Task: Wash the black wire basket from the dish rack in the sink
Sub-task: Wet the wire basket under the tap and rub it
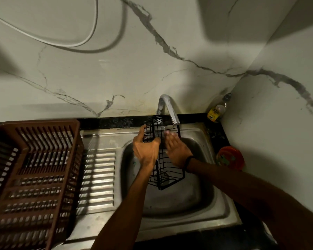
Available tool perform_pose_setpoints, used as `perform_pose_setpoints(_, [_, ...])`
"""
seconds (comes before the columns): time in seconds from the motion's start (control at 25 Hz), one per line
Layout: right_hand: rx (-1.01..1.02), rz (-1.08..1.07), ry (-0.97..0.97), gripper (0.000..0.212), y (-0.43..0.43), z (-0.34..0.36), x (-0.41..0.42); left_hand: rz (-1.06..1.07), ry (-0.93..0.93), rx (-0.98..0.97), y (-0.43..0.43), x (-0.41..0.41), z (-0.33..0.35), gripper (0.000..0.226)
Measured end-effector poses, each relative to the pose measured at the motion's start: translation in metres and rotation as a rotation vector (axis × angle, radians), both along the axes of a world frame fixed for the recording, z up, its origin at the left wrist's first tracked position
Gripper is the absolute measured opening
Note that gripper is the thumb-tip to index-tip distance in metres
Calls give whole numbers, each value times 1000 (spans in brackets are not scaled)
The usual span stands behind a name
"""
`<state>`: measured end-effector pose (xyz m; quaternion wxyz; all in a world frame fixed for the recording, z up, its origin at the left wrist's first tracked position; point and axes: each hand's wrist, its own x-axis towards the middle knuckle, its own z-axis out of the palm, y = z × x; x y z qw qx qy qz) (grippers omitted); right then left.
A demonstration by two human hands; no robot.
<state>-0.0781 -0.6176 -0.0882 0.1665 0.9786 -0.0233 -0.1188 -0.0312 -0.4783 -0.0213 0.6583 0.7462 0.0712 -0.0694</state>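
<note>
The black wire basket [167, 173] is held tilted over the steel sink [222, 212], its far end up under the chrome tap [167, 108]. My left hand [146, 147] grips the basket's left side, fingers curled through the wires. My right hand [177, 150] lies flat on the basket's inner mesh, fingers stretched toward the tap's spout. Whether water runs from the spout is hard to tell. The brown plastic dish rack [34, 177] stands at the left on the drainboard.
A ribbed steel drainboard [99, 177] lies between rack and basin. A bottle with a yellow label [217, 110] stands in the back right corner. An orange-red round object [230, 157] sits on the black counter right of the sink. Marble walls close in behind and right.
</note>
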Motion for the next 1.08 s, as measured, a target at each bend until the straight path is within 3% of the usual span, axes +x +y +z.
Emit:
perform_pose_setpoints(0.12, [22,158,121,66,8,-15,-36,56,43,-14,9,-4,-10,75])
perform_pose_setpoints(0.32, [-54,12,-100,70,-11,18,3,48,12,-84,0,-4,-6,72])
perform_pose_setpoints(0.44, [53,58,46,63,4,-8,-24,62,0,-73,0,2,-4,70])
perform_pose_setpoints(0.64, [139,315,227,54,-16,-8,-63,172,125,-160,9,-16,-25,72])
perform_pose_setpoints(0.84, [304,43,339,78,-1,5,-93,267,93,-271,0,-17,-22,69])
perform_pose_setpoints(0.96, [332,-13,276,64,-7,9,-91,296,66,-377,-1,-20,-21,73])
perform_pose_setpoints(1.08, [264,128,68,53,-25,19,-75,305,127,-498,5,-16,-28,73])
